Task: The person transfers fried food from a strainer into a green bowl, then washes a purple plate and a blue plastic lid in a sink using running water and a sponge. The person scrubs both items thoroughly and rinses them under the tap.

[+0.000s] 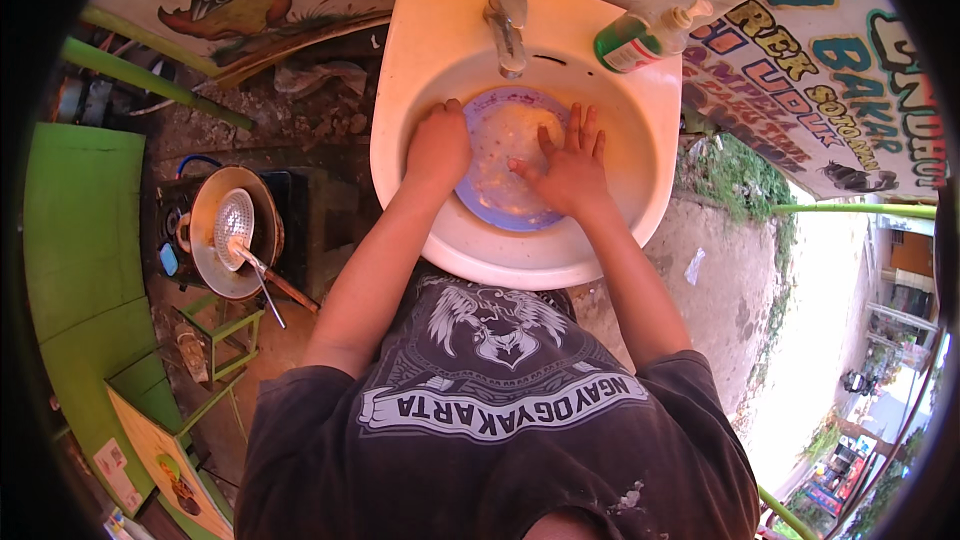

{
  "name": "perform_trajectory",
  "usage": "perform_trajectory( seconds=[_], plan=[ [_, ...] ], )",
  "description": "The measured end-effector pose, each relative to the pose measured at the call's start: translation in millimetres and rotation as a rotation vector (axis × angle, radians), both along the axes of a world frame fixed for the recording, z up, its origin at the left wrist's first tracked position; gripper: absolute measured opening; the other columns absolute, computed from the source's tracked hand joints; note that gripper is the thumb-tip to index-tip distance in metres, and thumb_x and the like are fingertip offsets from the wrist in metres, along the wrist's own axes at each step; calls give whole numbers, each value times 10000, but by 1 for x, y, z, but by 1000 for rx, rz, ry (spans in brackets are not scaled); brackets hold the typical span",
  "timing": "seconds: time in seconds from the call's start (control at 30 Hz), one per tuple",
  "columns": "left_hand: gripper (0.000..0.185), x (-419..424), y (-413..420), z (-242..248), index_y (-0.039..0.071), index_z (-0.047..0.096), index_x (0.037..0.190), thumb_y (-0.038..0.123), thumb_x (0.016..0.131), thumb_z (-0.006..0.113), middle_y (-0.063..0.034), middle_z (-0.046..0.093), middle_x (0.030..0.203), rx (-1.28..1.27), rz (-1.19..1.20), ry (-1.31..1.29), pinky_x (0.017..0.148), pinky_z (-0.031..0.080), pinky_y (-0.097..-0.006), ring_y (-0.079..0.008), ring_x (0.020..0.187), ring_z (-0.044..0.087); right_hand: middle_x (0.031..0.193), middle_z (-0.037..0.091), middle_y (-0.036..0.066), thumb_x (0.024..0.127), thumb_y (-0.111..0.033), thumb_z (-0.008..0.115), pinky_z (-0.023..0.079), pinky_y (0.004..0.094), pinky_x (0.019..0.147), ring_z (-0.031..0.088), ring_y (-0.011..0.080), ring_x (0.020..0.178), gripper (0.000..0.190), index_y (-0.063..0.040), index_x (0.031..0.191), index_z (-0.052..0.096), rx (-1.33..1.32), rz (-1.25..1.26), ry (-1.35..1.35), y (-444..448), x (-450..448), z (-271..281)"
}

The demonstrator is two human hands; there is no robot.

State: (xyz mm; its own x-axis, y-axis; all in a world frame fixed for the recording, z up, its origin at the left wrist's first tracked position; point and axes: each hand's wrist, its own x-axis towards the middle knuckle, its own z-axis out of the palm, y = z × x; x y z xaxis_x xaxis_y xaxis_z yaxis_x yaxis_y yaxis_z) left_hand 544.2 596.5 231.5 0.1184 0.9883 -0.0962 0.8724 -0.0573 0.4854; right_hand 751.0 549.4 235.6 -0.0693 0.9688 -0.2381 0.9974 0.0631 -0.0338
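Note:
A round purple plate or shallow basin with wet, mottled contents lies in the bowl of a white ceramic sink. My left hand is at its left rim, fingers curled; whether it grips the rim is hidden. Over the right part of the purple dish, my right hand has its fingers spread and holds nothing; I cannot tell whether it touches the contents. A metal faucet stands above the dish's far edge. On the sink's back right corner is a pump bottle of green liquid.
To the left, a wok on a stove holds a perforated metal skimmer. A green stool frame and a green counter are beyond. Painted banners hang at the right, above a paved floor.

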Motion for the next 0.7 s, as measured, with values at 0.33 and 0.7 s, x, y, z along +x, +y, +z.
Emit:
perform_trajectory(
  seconds=[0.33,0.7],
  plan=[
    [261,1,5,-3,-56,572,1127,-32,868,589,-275,652,1105,-1,-67,36,864,581,-485,-441,998,693,1696,40,283,929,-738,492,37,609,1246,-84,468,1568,826,-173,1531,513,-14,28,52,-3,9,5],
    [338,-1,7,-4,-30,575,1099,-62,776,669,-266,658,1075,8,-36,-50,900,548,-505,-449,1041,659,1692,35,293,943,-733,466,36,609,1245,-77,472,1568,760,-250,1527,522,26,225,115,-6,-3,-11]
  ],
)
